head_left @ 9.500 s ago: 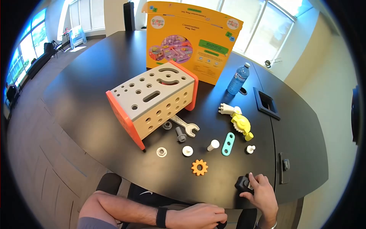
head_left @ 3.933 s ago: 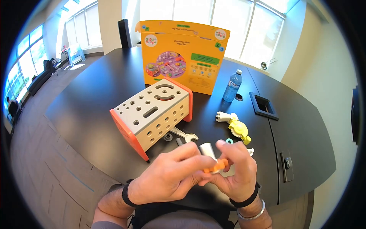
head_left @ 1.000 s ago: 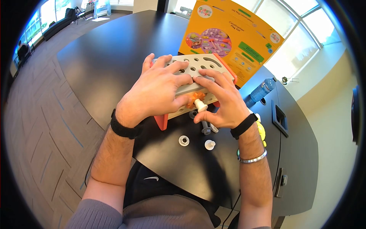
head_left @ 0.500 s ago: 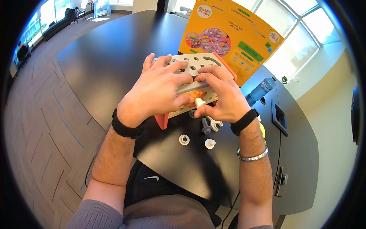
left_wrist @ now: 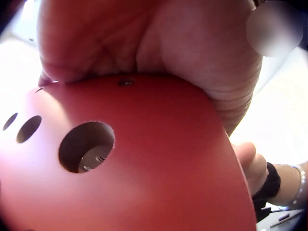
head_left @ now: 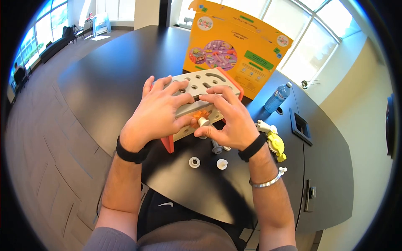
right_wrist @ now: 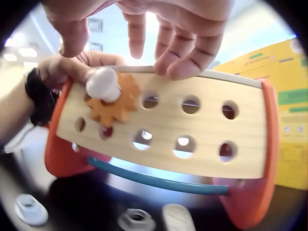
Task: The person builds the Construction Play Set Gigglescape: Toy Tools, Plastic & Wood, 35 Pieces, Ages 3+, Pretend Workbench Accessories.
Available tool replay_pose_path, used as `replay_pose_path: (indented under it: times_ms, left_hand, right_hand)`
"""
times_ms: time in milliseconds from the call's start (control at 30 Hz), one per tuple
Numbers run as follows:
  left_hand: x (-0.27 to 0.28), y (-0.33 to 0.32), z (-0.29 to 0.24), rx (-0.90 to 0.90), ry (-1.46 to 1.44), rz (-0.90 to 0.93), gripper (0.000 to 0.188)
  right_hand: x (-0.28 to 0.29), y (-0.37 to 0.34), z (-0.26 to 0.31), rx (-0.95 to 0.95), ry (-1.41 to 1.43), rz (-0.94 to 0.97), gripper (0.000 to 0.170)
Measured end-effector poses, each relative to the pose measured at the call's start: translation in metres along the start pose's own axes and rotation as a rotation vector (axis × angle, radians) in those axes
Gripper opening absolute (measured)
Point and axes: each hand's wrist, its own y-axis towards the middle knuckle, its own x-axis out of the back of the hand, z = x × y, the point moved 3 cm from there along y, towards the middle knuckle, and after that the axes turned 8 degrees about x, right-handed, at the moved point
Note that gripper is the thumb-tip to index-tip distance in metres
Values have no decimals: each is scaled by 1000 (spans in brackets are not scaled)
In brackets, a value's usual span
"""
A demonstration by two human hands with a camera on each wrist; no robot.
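A toy workbench has a grey perforated top, pale wooden holed side and red end panels. An orange gear lies against its holed side, with a white peg through the gear's middle. My left hand grips the bench from above, fingers across the top and thumb at the gear. In the left wrist view, its palm covers the top of the red end panel. My right hand is spread, with fingertips at the top's front edge. Its thumb stays just off the peg's head, seen in the right wrist view.
A white nut, a white peg and a grey bolt lie in front of the bench. Yellow toy parts and a water bottle are to the right. A yellow box stands behind.
Gear and peg went from the table into my hands, then to the bench's side. My hands left the black object for the bench. Lately the view shifted while both hands stayed there.
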Motion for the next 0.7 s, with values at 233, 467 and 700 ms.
replay_pose_path:
  times_ms: [233,467,700]
  left_hand:
    - [42,-11,-46,-73,-196,-126,67]
    - [28,-42,-130,-310,-401,219,39]
    - [-14,-54,-170,-268,-557,507,34]
  right_hand:
    - [17,-12,36,-137,278,-445,35]
    - [33,-34,71,-187,379,-759,24]
    - [61,-72,72,-79,178,-914,22]
